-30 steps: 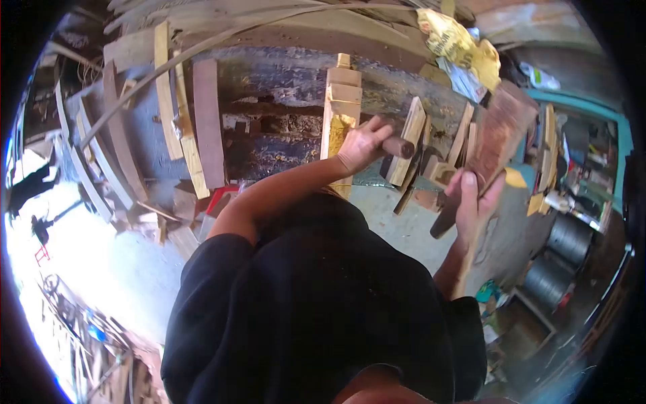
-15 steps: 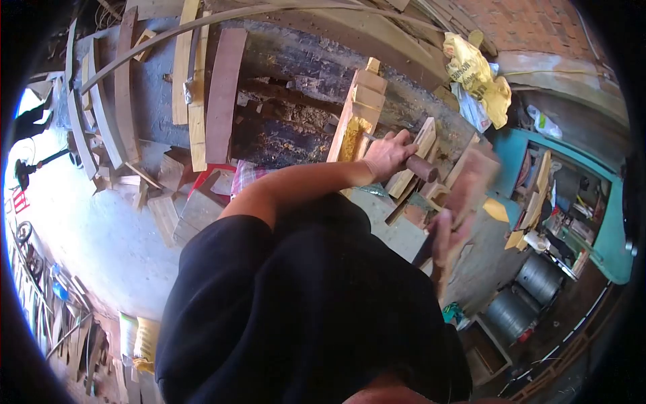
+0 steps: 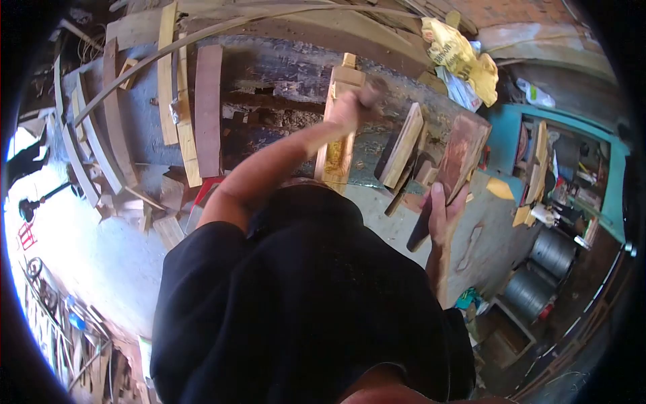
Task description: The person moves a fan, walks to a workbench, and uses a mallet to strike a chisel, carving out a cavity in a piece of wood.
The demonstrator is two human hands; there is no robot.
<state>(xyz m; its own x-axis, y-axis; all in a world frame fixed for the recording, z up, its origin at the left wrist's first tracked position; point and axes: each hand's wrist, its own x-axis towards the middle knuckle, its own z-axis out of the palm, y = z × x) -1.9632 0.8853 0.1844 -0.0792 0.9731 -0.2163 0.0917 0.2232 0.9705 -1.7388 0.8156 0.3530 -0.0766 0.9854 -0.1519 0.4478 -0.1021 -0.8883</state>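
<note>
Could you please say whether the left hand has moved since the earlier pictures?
Yes, the left hand has moved toward the pale wooden piece's far end.

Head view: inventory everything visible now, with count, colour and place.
Worn workbench: one, dark, across the top.
Long recessed wooden workpiece: one, pale, on workbench, at left hand.
Cylindrical tool handle: one, brown, blurred, at left hand.
Blocky wooden mallet: one, reddish-brown, in right hand.
Wooden boards: many, brown and pale, left and centre.
Long curved wooden strip: one, brown, along the top.
Crumpled printed sack: one, yellow, upper right.
Cabinet-like frame: one, teal, right.
Metal cylinders: two, grey, lower right.
Mixed clutter: uncountable, many colours, edges.
Shirt: one, black, bottom centre.
Left hand: one, bare, upper centre.
Right hand: one, bare, centre-right.
</note>
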